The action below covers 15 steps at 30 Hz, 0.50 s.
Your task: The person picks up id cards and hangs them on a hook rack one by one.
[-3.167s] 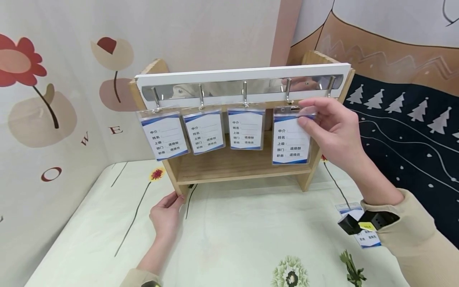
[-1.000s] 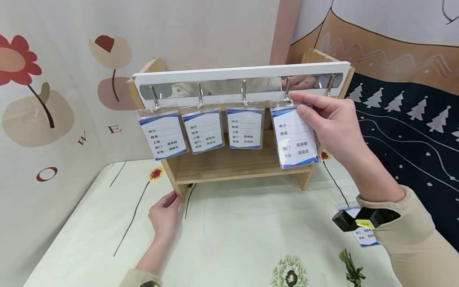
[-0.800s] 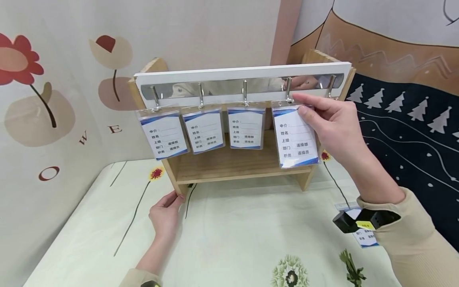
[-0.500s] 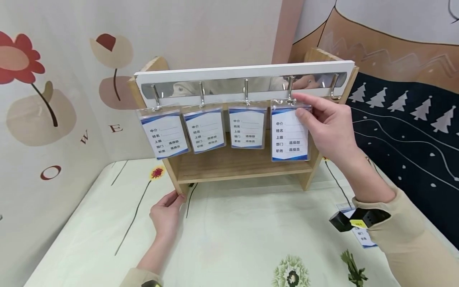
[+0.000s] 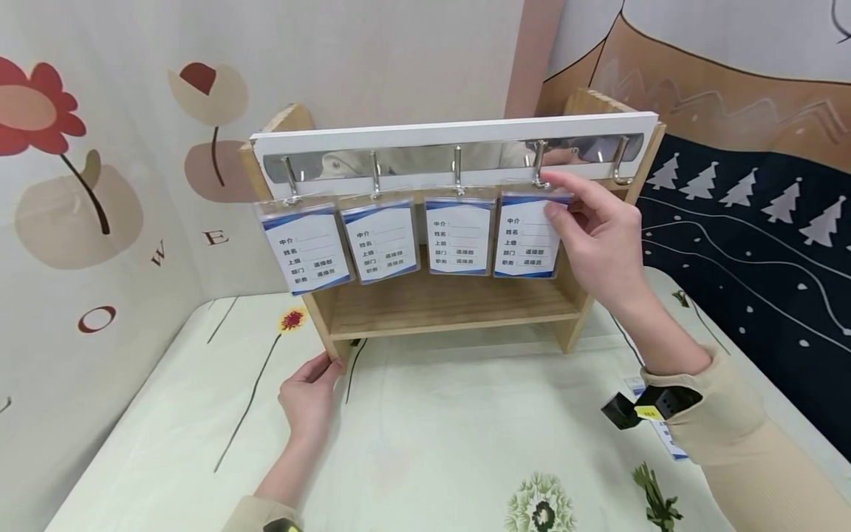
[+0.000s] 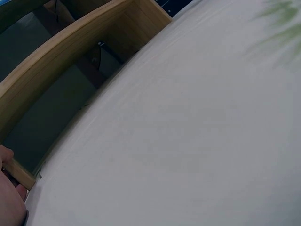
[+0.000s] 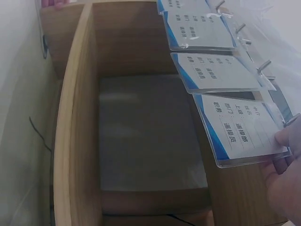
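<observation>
My right hand (image 5: 601, 240) pinches the upper right edge of a clear badge holder (image 5: 528, 236) with a white and blue card inside. This badge holder is at the fourth hook (image 5: 539, 162) of a rack; whether its slot is fully over the hook is hidden by glare and my fingers. Three like badge holders hang from the hooks to its left, among them the nearest one (image 5: 460, 238). My left hand (image 5: 309, 395) grips the lower left leg of the wooden shelf (image 5: 425, 321), thumb and fingers on either side of it in the left wrist view.
The hook rail (image 5: 412, 137) runs along the shelf's top front. Its rightmost hook (image 5: 621, 162) carries nothing. Another badge holder (image 5: 668, 441) lies on the flower-patterned cloth (image 5: 432, 443), partly behind the right sleeve (image 5: 718, 399). Printed curtains stand behind.
The badge holder in my right hand has gone from below the fourth hook up to it, swung, then drawn in level with the others. My left hand stays at the leg.
</observation>
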Each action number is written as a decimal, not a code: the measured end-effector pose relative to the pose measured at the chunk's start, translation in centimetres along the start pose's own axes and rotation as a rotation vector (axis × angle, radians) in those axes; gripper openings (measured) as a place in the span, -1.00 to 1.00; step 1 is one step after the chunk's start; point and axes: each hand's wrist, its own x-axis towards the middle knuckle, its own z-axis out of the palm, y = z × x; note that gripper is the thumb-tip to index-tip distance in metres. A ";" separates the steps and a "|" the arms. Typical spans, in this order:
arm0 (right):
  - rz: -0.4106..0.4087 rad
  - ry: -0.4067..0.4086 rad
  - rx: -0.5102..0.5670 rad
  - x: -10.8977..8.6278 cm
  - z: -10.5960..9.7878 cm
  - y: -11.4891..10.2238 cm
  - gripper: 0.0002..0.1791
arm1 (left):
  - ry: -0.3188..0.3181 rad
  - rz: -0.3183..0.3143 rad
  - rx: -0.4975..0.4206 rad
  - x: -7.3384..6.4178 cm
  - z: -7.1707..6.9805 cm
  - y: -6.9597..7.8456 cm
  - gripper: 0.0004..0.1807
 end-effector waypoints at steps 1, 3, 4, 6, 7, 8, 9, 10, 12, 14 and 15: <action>-0.004 0.001 -0.003 0.0 0.0 0.0 -0.58 | -0.002 -0.001 -0.002 0.0 0.0 0.0 -0.65; -0.010 0.002 -0.005 0.0 -0.1 -0.1 -0.58 | -0.002 -0.003 -0.004 0.0 0.0 0.0 -0.64; -0.010 0.000 -0.006 0.0 -0.1 -0.1 -0.58 | 0.000 -0.003 -0.003 0.0 0.0 0.0 -0.65; -0.004 -0.004 -0.012 0.0 -0.1 -0.3 -0.58 | 0.004 -0.003 -0.003 0.0 0.0 0.0 -0.65; 0.002 -0.007 -0.016 0.0 -0.1 -0.3 -0.58 | 0.006 -0.003 -0.001 0.0 0.0 0.0 -0.65; 0.005 -0.010 -0.019 -0.1 -0.1 -0.3 -0.57 | 0.007 -0.004 0.001 0.0 0.0 0.0 -0.65; 0.009 -0.011 -0.019 -0.1 -0.1 -0.4 -0.57 | 0.007 -0.004 0.002 0.0 0.0 0.0 -0.65; 0.011 -0.009 -0.019 -0.2 -0.1 -0.4 -0.57 | 0.007 -0.004 0.003 0.0 0.0 0.0 -0.65; 0.017 -0.002 -0.019 -0.3 -0.2 -0.5 -0.55 | 0.006 -0.003 0.004 0.0 0.0 0.0 -0.65; 0.025 0.009 -0.020 -0.5 -0.5 -0.5 -0.53 | 0.004 0.000 0.007 0.0 0.0 0.0 -0.65; 0.033 0.016 -0.025 -0.7 -0.6 -0.6 -0.53 | 0.005 0.002 0.007 0.0 0.0 0.0 -0.65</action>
